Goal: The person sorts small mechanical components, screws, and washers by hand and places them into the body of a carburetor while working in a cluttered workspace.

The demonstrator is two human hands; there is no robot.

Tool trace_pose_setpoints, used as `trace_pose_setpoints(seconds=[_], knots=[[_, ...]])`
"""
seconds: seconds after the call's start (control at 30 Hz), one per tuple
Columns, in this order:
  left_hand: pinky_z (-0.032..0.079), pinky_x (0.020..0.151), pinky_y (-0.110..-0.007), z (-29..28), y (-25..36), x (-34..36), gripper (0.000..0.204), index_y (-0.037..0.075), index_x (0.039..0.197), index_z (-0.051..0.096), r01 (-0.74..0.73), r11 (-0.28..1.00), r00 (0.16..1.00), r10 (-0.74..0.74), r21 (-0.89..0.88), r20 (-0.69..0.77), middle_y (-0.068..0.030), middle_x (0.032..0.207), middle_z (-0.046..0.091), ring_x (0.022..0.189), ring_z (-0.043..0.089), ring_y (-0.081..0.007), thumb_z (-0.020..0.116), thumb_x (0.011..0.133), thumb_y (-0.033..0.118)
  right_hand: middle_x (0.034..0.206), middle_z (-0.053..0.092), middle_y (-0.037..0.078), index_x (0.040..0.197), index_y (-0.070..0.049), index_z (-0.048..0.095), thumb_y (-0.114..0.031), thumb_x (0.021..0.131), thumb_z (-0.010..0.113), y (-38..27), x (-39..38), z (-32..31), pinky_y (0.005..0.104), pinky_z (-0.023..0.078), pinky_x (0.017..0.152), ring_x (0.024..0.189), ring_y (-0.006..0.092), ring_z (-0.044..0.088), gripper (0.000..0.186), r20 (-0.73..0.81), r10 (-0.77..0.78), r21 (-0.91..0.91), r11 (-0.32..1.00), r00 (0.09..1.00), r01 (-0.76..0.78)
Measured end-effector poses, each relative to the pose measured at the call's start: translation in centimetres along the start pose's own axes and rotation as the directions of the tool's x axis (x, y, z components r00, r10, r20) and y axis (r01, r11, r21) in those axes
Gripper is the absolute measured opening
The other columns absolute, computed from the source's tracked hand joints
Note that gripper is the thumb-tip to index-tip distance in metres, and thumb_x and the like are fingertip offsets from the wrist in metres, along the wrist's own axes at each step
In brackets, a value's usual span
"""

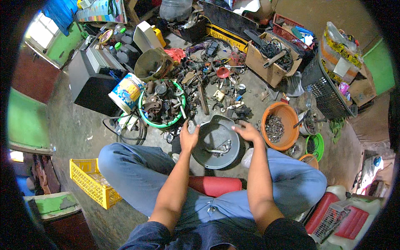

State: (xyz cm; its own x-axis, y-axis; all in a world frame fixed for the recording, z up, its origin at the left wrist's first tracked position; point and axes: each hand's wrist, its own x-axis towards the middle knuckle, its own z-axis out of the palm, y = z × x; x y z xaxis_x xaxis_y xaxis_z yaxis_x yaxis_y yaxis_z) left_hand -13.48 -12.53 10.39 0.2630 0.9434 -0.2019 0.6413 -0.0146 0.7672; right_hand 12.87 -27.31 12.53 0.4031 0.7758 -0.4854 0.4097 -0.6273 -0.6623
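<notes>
A grey plastic basin sits on the floor between my knees, with bent metal fittings lying in it. My left hand is at the basin's left side, thumb and fingers apart with nothing held. My right hand is at the basin's upper right rim, fingers loosely spread and empty; I cannot tell whether it touches the rim. Beyond my left hand stands a green-rimmed tub heaped with metal parts, and loose hardware is strewn beyond the basin.
An orange basin of small metal pieces is to my right, near a black crate. A yellow crate lies left of my knee. A red cushioned object is under my legs. Cardboard box and black case stand further back.
</notes>
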Motion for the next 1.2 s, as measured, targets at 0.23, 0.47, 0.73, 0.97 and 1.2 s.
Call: trace_pose_setpoints(seconds=[0.23, 0.47, 0.73, 0.97, 1.2], knots=[[0.04, 0.108, -0.046, 2.3, 1.9, 2.8, 0.061, 0.009, 0.141, 0.052, -0.18, 0.983, 0.984, 0.18, 0.037, 0.0, -0.0225, 0.136, 0.056, 0.125, 0.053, -0.0405, 0.067, 0.09, 0.04, 0.114, 0.07, 0.023, 0.121, 0.0, 0.067, -0.038, 0.092, 0.07, -3.5, 5.1, 1.0, 0.0406, 0.052, 0.093, 0.105, 0.0335, 0.069, 0.048, -0.295, -0.074, 0.301, 0.939, 0.953, 0.167], [0.03, 0.108, -0.065, 3.8, 4.3, 4.3, 0.056, 0.015, 0.138, 0.057, -0.061, 0.996, 0.995, 0.055, 0.067, 0.082, -0.0177, 0.138, 0.057, 0.135, 0.046, -0.0373, 0.062, 0.093, 0.048, 0.114, 0.068, 0.025, 0.121, -0.001, 0.067, -0.027, 0.09, 0.071, -6.7, 12.0, 2.8, 0.0454, 0.049, 0.097, 0.11, 0.0398, 0.065, 0.04, -0.241, -0.237, 0.05, 0.966, 0.941, 0.255], [0.03, 0.109, -0.062, 4.3, 6.3, 6.6, 0.055, 0.015, 0.139, 0.057, 0.032, 0.997, 0.995, -0.039, 0.066, 0.097, -0.0204, 0.137, 0.058, 0.132, 0.049, -0.0395, 0.055, 0.097, 0.051, 0.124, 0.063, 0.026, 0.143, -0.011, 0.051, -0.014, 0.085, 0.074, -6.1, 20.0, 4.6, 0.0487, 0.05, 0.098, 0.117, 0.0395, 0.061, 0.062, 0.075, -0.202, -0.334, 0.918, 0.977, 0.215], [0.028, 0.105, -0.07, 2.9, 6.7, 7.1, 0.054, 0.016, 0.136, 0.058, -0.008, 1.0, 1.0, 0.008, 0.005, 0.024, -0.0166, 0.135, 0.058, 0.133, 0.047, -0.0372, 0.059, 0.095, 0.05, 0.1, 0.07, 0.026, 0.108, -0.001, 0.072, -0.013, 0.089, 0.067, -8.1, 19.4, 3.8, 0.0488, 0.052, 0.087, 0.1, 0.0415, 0.068, 0.023, -0.283, -0.164, -0.195, 0.975, 0.945, 0.111], [0.039, 0.106, -0.052, -0.8, 12.8, 6.6, 0.055, 0.007, 0.137, 0.055, -0.311, 0.943, 0.948, 0.299, -0.121, -0.104, -0.0183, 0.134, 0.058, 0.127, 0.052, -0.038, 0.068, 0.091, 0.037, 0.091, 0.072, 0.022, 0.103, -0.001, 0.072, -0.018, 0.092, 0.065, -17.8, 12.6, -7.4, 0.0431, 0.052, 0.08, 0.087, 0.0374, 0.071, 0.022, -0.499, -0.453, -0.084, 0.874, 0.739, 0.479]])
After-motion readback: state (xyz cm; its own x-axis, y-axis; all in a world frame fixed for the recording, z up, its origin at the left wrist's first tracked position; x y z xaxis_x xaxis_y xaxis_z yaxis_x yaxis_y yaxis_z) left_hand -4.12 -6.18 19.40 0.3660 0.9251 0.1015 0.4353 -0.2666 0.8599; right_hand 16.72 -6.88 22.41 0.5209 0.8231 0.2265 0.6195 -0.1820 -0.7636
